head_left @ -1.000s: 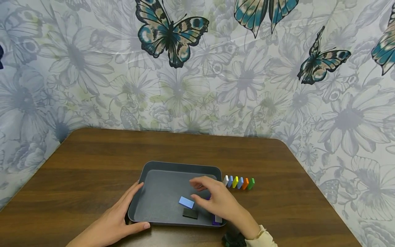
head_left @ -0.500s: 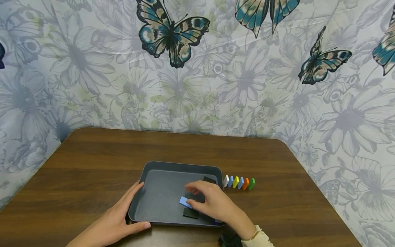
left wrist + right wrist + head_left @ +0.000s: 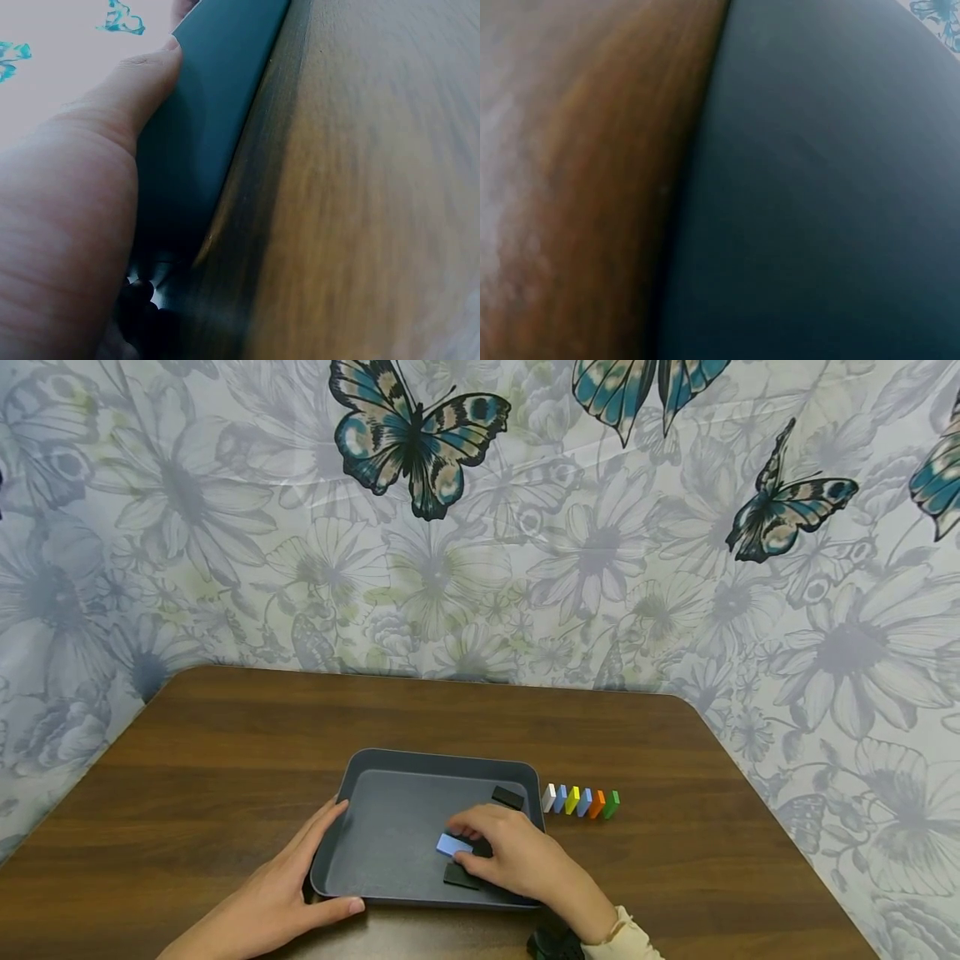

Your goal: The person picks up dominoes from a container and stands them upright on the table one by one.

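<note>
A dark grey tray rests on the wooden table. At its front left corner my left hand presses with straight fingers along the left side and the thumb against the front wall. The thumb lies on that wall in the left wrist view. Inside the tray, my right hand pinches a light blue domino between thumb and fingertips. The fingertips are partly hidden. A black domino lies just in front of it, another black domino behind the hand. The right wrist view has only the tray wall and table.
Right of the tray, a row of several upright dominoes runs from a white domino to a green domino, close to the tray's rim. The brown table ends at a patterned butterfly cloth behind.
My right hand has moved left and down onto the light blue domino, its thumb and fingers closing in around it. The far black domino has come into sight. My left hand stays put.
</note>
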The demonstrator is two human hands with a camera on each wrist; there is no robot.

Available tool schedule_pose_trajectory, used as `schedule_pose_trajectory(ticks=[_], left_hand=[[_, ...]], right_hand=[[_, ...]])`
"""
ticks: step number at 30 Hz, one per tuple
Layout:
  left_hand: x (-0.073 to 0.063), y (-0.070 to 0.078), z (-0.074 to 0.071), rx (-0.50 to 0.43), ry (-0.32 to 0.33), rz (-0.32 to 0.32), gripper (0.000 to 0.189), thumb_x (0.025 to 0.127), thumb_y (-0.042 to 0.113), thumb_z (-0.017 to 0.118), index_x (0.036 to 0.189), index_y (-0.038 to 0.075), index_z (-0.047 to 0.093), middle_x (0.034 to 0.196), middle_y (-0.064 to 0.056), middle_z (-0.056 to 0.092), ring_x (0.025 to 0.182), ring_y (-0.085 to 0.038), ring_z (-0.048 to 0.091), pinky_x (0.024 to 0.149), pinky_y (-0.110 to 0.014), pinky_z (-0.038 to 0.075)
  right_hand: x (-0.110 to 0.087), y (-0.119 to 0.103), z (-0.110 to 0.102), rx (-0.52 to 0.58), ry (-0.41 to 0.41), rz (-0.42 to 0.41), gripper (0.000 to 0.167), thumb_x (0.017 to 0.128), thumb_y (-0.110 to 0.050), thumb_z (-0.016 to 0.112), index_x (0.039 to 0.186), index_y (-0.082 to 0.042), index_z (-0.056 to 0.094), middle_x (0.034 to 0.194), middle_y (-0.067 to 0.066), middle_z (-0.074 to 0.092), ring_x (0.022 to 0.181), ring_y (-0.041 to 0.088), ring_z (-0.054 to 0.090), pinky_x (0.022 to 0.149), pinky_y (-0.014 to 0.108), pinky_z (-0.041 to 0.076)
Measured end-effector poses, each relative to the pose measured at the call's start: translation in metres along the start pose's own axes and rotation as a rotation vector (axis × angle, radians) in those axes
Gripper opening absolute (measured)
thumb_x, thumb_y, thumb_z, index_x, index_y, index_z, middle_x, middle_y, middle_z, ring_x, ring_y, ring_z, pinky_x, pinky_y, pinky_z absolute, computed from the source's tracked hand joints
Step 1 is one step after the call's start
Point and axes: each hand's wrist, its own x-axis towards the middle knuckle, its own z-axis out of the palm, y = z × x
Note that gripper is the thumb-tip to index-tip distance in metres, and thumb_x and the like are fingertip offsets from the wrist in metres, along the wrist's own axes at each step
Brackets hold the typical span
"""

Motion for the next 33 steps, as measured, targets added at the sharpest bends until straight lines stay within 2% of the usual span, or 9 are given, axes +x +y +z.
schedule_pose_trajectory(ticks=[7,21,26,33], left_hand=[[-0.0009,0.0001,-0.001,0.004,-0.008,-0.018,0.11,0.082,0.068,0.076,0.166,0.034,0.013,0.171,-0.014,0.015,0.148,-0.048,0.034,0.096,-0.066,0.047],[-0.0008,-0.002,-0.0026,-0.011,-0.024,-0.032,0.109,0.084,0.065,0.076,0.166,0.035,0.011,0.171,-0.017,0.013,0.149,-0.051,0.031,0.097,-0.07,0.046],[-0.0003,-0.0006,-0.0036,-0.017,-0.034,-0.042,0.109,0.084,0.066,0.075,0.166,0.036,0.009,0.172,-0.016,0.011,0.15,-0.051,0.029,0.098,-0.07,0.045],[-0.0006,0.0005,-0.0017,-0.008,-0.025,-0.017,0.109,0.085,0.066,0.075,0.166,0.034,0.01,0.172,-0.015,0.013,0.151,-0.049,0.03,0.1,-0.069,0.044]], right_hand=[[0.002,-0.0013,0.0007,-0.082,-0.001,-0.045,0.025,0.097,-0.02,0.074,0.121,-0.017,0.074,0.108,-0.009,0.072,0.095,0.001,0.062,0.083,0.016,0.051],[0.0038,-0.001,0.0005,-0.112,-0.004,-0.045,0.025,0.097,-0.026,0.076,0.12,-0.019,0.074,0.11,-0.01,0.072,0.096,0.001,0.062,0.083,0.017,0.052],[0.0015,-0.0019,-0.0009,-0.099,0.039,-0.074,0.023,0.097,-0.026,0.076,0.119,-0.019,0.074,0.109,-0.011,0.071,0.095,0.002,0.063,0.082,0.017,0.052],[-0.003,-0.0002,-0.0005,-0.062,0.123,-0.131,0.021,0.095,-0.022,0.077,0.115,-0.019,0.072,0.105,-0.011,0.07,0.09,0.002,0.062,0.081,0.014,0.051]])
